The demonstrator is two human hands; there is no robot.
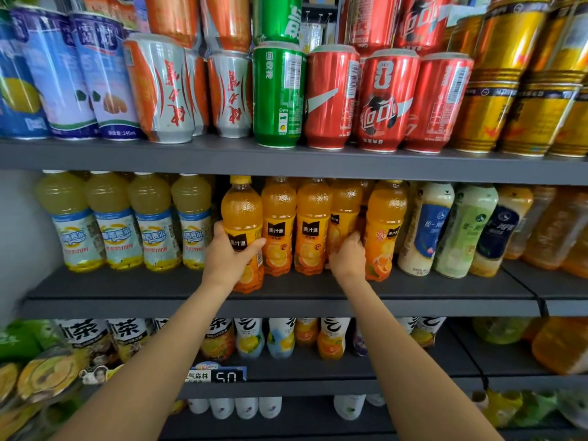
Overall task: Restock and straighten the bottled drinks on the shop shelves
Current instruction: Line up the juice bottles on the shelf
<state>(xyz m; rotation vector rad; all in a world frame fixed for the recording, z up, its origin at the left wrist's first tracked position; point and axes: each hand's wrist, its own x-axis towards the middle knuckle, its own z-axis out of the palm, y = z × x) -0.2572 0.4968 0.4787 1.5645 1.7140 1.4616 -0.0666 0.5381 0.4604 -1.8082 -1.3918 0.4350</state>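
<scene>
On the middle shelf [286,291] stands a row of orange juice bottles with yellow labels. My left hand [227,254] grips the leftmost orange bottle [242,211] round its label; this bottle stands nearer the shelf's front edge than the others. My right hand [348,257] is curled round the lower part of another orange bottle [343,208], fourth in the row. Two more orange bottles [296,224] stand between my hands, and one orange bottle [385,224] stands to the right of my right hand.
Pale yellow juice bottles [127,221] stand left of the orange row, white and green milky-drink bottles [451,227] to its right. Cans [331,97] fill the shelf above. Tea and juice bottles [254,338] stand on the shelf below, behind a price tag [216,375].
</scene>
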